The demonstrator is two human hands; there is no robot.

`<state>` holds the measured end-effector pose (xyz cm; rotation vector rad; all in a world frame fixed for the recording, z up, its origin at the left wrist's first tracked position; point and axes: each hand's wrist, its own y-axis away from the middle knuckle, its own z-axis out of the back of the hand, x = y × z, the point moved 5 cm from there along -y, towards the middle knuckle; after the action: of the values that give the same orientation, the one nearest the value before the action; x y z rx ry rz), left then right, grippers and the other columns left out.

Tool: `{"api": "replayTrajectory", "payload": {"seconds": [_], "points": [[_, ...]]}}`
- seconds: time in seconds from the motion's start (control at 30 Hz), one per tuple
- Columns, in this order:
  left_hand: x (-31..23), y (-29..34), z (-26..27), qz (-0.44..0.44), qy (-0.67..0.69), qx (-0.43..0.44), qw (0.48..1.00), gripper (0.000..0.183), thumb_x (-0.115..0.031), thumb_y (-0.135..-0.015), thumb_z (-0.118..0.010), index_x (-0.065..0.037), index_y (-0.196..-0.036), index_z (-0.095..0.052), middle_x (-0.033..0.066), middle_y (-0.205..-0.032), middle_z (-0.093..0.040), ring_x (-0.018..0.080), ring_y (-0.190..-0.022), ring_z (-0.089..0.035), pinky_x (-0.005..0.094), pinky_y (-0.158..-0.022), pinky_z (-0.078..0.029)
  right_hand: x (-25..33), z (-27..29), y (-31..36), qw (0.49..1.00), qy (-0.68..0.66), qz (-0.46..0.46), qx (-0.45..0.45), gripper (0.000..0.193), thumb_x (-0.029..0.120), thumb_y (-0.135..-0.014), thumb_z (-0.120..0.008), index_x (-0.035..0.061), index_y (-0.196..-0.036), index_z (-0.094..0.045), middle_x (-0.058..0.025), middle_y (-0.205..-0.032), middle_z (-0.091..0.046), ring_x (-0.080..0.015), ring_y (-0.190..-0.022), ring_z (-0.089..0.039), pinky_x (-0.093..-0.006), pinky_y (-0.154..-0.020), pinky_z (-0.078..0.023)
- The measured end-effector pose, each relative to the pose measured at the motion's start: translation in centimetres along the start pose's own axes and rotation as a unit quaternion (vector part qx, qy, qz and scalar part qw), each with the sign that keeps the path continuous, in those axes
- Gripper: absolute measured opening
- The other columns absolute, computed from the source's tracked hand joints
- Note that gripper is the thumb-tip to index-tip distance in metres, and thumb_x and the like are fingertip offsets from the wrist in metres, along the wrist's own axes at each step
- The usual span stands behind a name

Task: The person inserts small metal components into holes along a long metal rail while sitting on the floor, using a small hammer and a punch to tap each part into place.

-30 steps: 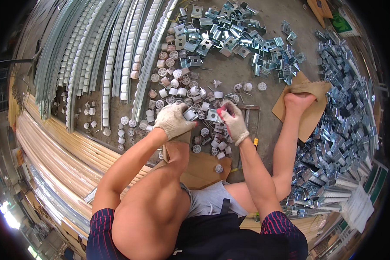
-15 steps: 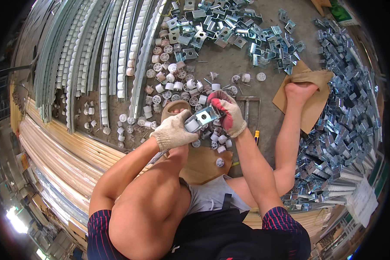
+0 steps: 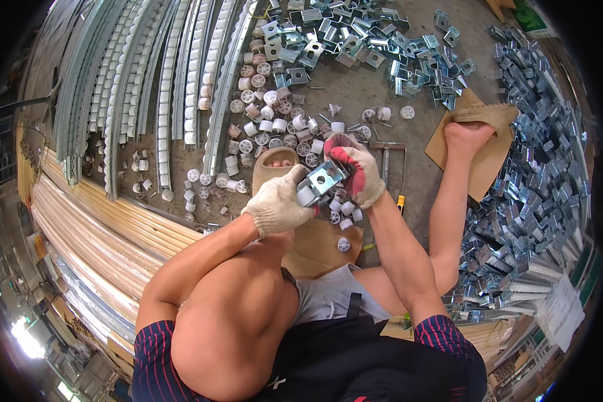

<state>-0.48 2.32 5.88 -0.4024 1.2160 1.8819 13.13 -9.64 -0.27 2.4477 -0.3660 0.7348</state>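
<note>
My left hand point(image 3: 280, 203), in a cream knit glove, is closed around the end of a metal roller track, most of it hidden under the glove. A white roller point(image 3: 306, 196) shows at that end. Right beside the roller, a shiny folded metal bracket point(image 3: 324, 177) with a round hole sits at the track end. My right hand point(image 3: 356, 169), gloved with a red palm, pinches the bracket's far side; its fingertips are partly hidden. Below and around both hands lie loose white wheels point(image 3: 279, 125) on the floor.
Long roller tracks point(image 3: 164, 134) lie at the far left, above bundled wooden-coloured lengths point(image 3: 94, 228). Loose brackets point(image 3: 355, 43) are heaped at the back, and a big stack of bracketed tracks point(image 3: 509, 241) lines the right. Near my right hand lies a yellow-handled tool point(image 3: 400, 201).
My left hand has shifted slightly right, and the two hands are a little closer together around the bracket. The whole view has moved slightly as well.
</note>
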Motion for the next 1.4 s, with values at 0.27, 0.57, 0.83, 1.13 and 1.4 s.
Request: {"api": "replayTrajectory", "payload": {"seconds": [0.27, 0.57, 0.83, 1.13, 1.4], "points": [[-0.6, 0.5, 0.3, -0.012, 0.009, 0.000, 1.000, 0.059, -0.030, -0.076, -0.085, -0.009, -0.124, -0.058, 0.0217, -0.104, -0.073, 0.0421, -0.103, -0.071, 0.0482, -0.090, -0.055, 1.8, -2.6, 1.3, 0.988, 0.139, 0.047, 0.048, 0.012, 0.010, -0.095, -0.061, 0.0022, -0.103, -0.065, 0.0005, -0.095, -0.062, -0.0078, -0.090, -0.057, -0.0242, -0.084, -0.047], [0.1, -0.6, -0.1, -0.029, 0.011, -0.012, 0.999, 0.064, -0.030, -0.071, -0.085, -0.009, -0.127, -0.060, 0.0246, -0.112, -0.072, 0.0445, -0.111, -0.067, 0.0487, -0.099, -0.052, 1.9, -2.8, 1.3, 0.972, 0.227, 0.025, 0.056, 0.021, 0.020, -0.102, -0.064, 0.0036, -0.116, -0.066, 0.0008, -0.106, -0.064, -0.0071, -0.096, -0.057, -0.0246, -0.087, -0.046], [1.3, -1.2, 1.4, 0.050, -0.025, 0.006, 0.998, 0.072, -0.040, -0.071, -0.085, -0.010, -0.132, -0.060, 0.0242, -0.121, -0.070, 0.0427, -0.115, -0.066, 0.0495, -0.101, -0.051, 1.9, 9.1, 9.0, 0.569, 0.722, -0.080, -0.385, 0.047, 0.038, -0.098, -0.069, 0.0050, -0.130, -0.059, -0.0201, -0.130, -0.068, -0.0374, -0.112, -0.070, -0.0470, -0.094, -0.056], [3.2, -1.8, 1.8, -0.015, -0.015, -0.055, 0.998, 0.074, -0.034, -0.070, -0.086, -0.006, -0.134, -0.061, 0.0221, -0.116, -0.071, 0.0405, -0.110, -0.069, 0.0453, -0.096, -0.054, -3.4, 14.9, 12.6, 0.760, 0.485, 0.016, -0.433, 0.033, 0.017, -0.103, -0.060, 0.0035, -0.133, -0.052, -0.0152, -0.103, -0.069, -0.0260, -0.078, -0.069, -0.0382, -0.068, -0.056], [2.0, -1.2, 1.3, 0.001, -0.029, -0.030, 0.999, 0.071, -0.039, -0.072, -0.085, -0.006, -0.131, -0.061, 0.0252, -0.119, -0.071, 0.0430, -0.115, -0.067, 0.0478, -0.101, -0.053, 4.4, 3.5, 13.8, 0.806, 0.516, 0.198, -0.211, 0.039, 0.005, -0.104, -0.052, 0.0105, -0.142, -0.057, -0.0042, -0.086, -0.065, -0.0057, -0.059, -0.054, -0.0225, -0.052, -0.044]]}}
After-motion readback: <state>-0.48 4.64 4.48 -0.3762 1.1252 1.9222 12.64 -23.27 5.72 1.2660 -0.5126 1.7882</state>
